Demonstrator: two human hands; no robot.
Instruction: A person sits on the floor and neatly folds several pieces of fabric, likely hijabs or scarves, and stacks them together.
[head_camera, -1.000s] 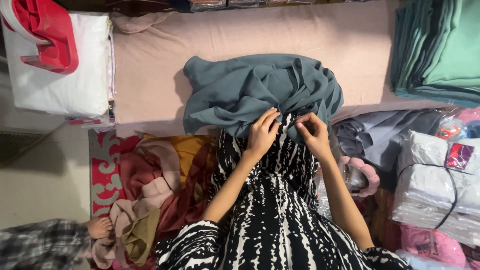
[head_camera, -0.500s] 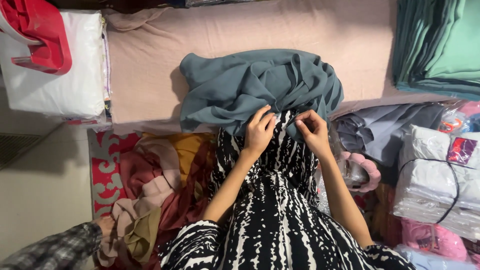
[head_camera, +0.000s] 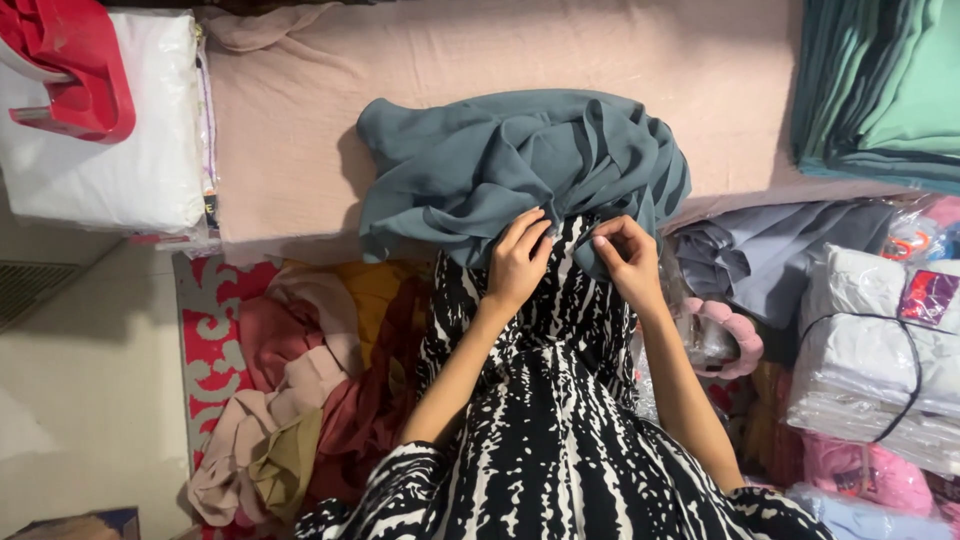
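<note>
Two hands: both bare, both pinched shut on the near edge of one teal-grey cloth (head_camera: 520, 165)
Cloth position: bunched in a loose heap on the pink-covered surface (head_camera: 300, 120), its near edge hanging over the person's lap
How it will handle: judged light, soft and limp; thin folds that slump and slide, so it likely needs holding at two points along a hem to keep any shape
Where to hold: the near hem looks best, each side of the middle, where the fingers already grip
Left hand (head_camera: 518, 262): fingers curled forward and closed over a fold of the cloth, wrist straight, forearm rising from the lap
Right hand (head_camera: 628, 258): thumb and fingertips nipped tight on the cloth edge, knuckles up, just beside the left hand but apart from it
Arms: both bent at the elbow, reaching forward over a black-and-white patterned dress (head_camera: 550, 440)
To the left: white bag with red handles (head_camera: 110, 150); tangled pile of pink, rust and olive cloths (head_camera: 300, 400) on the floor
To the right: folded green fabrics (head_camera: 880, 90); wrapped white packs (head_camera: 870, 370)
</note>
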